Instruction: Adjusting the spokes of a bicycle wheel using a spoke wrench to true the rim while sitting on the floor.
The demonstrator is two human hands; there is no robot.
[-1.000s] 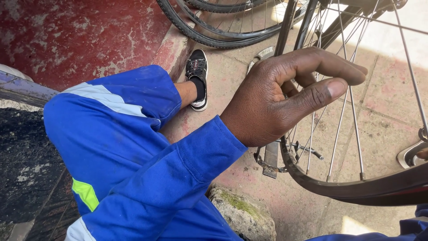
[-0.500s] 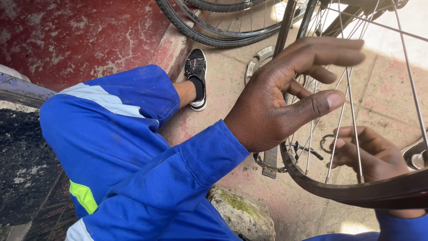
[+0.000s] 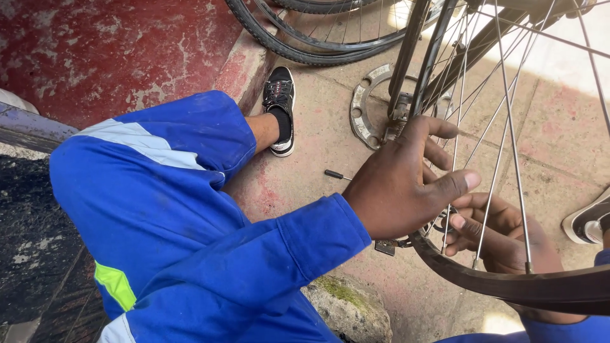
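Note:
I sit on the ground in blue overalls beside a bicycle wheel [image 3: 527,289] with a black tyre and thin metal spokes [image 3: 511,127]. My left hand [image 3: 403,187] is in front of the spokes just above the rim, fingers spread, thumb stretched across the spokes. My right hand [image 3: 502,235] reaches in from behind the spokes, fingers curled toward the left thumb. A small metal ring-like part [image 3: 445,219] shows between the two hands; which hand holds it is unclear. A metal tool end [image 3: 384,246] pokes out under my left hand.
My foot in a black shoe [image 3: 279,108] rests on the concrete. A flat metal ring [image 3: 363,114] lies by the dark fork legs [image 3: 413,63]. A small black bit [image 3: 333,173], a mossy stone [image 3: 349,305], another tyre [image 3: 298,47] and another shoe [image 3: 588,219] are nearby.
My left hand dropped lower toward the rim. My right hand came into view behind the spokes and moved up close to the left thumb.

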